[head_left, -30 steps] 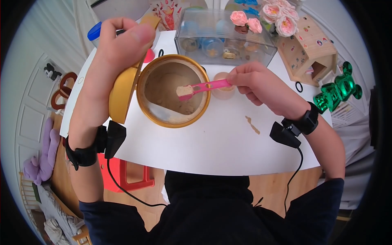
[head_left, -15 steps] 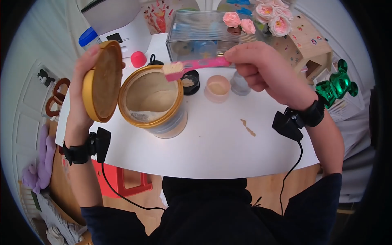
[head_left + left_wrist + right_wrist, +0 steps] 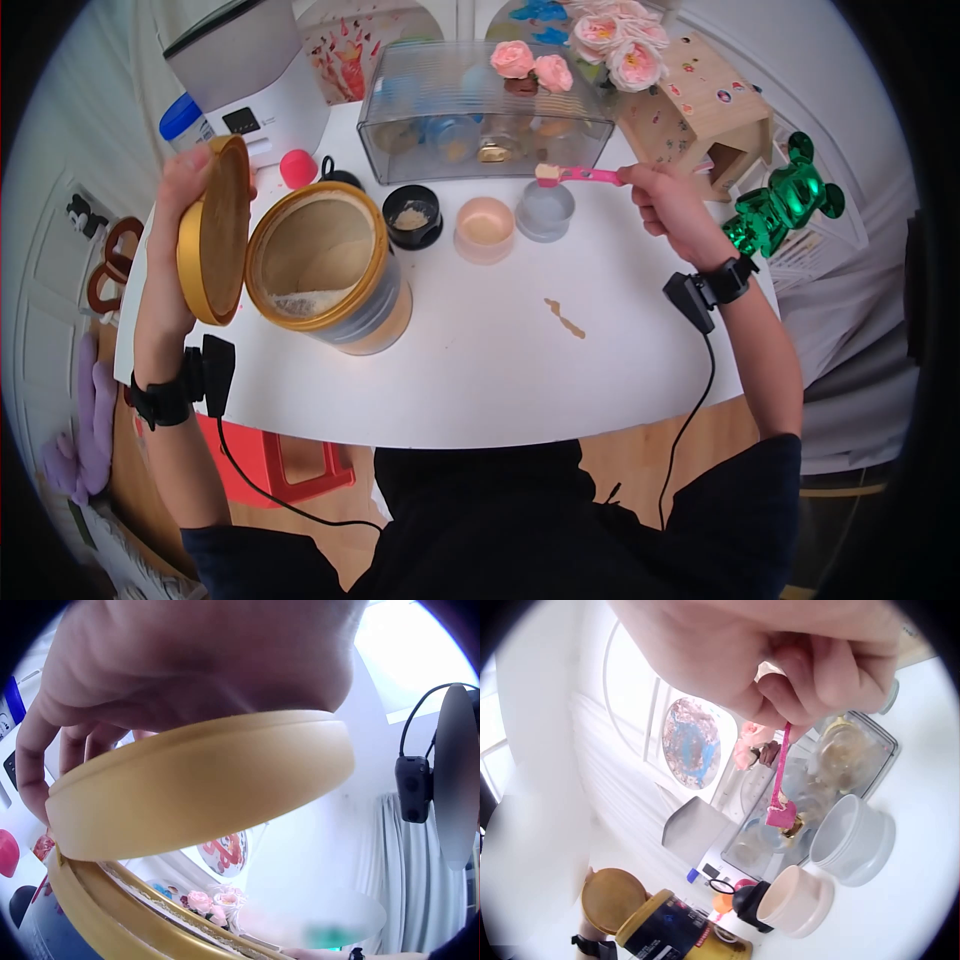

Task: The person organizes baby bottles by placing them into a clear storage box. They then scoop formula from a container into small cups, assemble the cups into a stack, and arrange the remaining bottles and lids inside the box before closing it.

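My left hand [image 3: 172, 215] holds the raised gold lid [image 3: 213, 235], which stands hinged at the side of a can of powder [image 3: 372, 310]. In the left wrist view, fingers curl round the lid's edge [image 3: 202, 784]. Between thumb and fingers my right hand [image 3: 680, 215] pinches a pink scoop [image 3: 590, 175] heaped with pale powder. The scoop's bowl is above the clear grey cup [image 3: 546, 212]. Left of that cup are a peach cup [image 3: 485, 232] and a black cup [image 3: 412, 218], each with some powder inside.
Behind the cups stands a transparent box [image 3: 480, 130]. A wooden house [image 3: 700, 110] and a green shiny figure [image 3: 785, 200] are at the right. A white machine [image 3: 255, 90] and a red-pink object [image 3: 298, 168] are at the back left. Spilled powder [image 3: 565, 318] lies on the table [image 3: 480, 370].
My right hand has carried the loaded scoop from the can's mouth rightward to the clear grey cup. The left hand has tilted the lid upright, and the head view has shifted.
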Motion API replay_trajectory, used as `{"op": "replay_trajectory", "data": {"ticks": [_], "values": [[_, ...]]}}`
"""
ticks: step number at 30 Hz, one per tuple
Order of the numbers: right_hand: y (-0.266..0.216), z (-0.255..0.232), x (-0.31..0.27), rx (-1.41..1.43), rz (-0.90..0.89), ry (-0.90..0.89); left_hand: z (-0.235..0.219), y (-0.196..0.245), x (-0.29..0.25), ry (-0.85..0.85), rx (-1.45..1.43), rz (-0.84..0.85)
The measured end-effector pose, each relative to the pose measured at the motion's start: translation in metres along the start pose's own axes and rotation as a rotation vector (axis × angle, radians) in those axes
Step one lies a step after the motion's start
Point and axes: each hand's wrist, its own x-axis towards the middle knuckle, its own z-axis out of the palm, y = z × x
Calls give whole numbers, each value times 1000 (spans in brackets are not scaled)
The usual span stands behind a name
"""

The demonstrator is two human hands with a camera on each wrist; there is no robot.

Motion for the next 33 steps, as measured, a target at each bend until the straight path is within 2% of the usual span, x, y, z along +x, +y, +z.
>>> {"op": "replay_trajectory", "data": {"ticks": [2, 4, 5, 6, 9, 10, 13, 16, 19, 22, 25, 33], "values": [[15, -3, 7, -85, -23, 34, 1, 4, -1, -24, 48, -14], [57, -2, 29, -218, -287, 83, -3, -1, 4, -28, 35, -1], [61, 3, 30, -286, -419, 106, -3, -3, 5, -28, 28, 5], [61, 2, 24, -410, -390, 104, 2, 0, 2, -9, 24, -20], [40, 19, -7, -731, -469, 125, 8, 6, -3, 1, 60, -52], [47, 19, -7, -864, -645, 155, 9, 6, -3, 9, 80, -39], [61, 20, -2, -1009, -999, 204, 11, 3, 0, 20, 128, 6], [62, 21, -3, -1159, -1180, 199, 12, 0, 1, 24, 135, 25], [63, 20, -3, -1230, -1291, 205, 13, 2, 2, 18, 152, 14], [62, 19, -6, -1278, -1328, 187, 11, 2, 3, 4, 212, 4], [69, 20, -5, -1316, -1326, 144, 16, 3, 2, 7, 227, 3], [63, 19, -7, -1286, -1338, 185, 21, 5, 2, 3, 221, 29]]}}
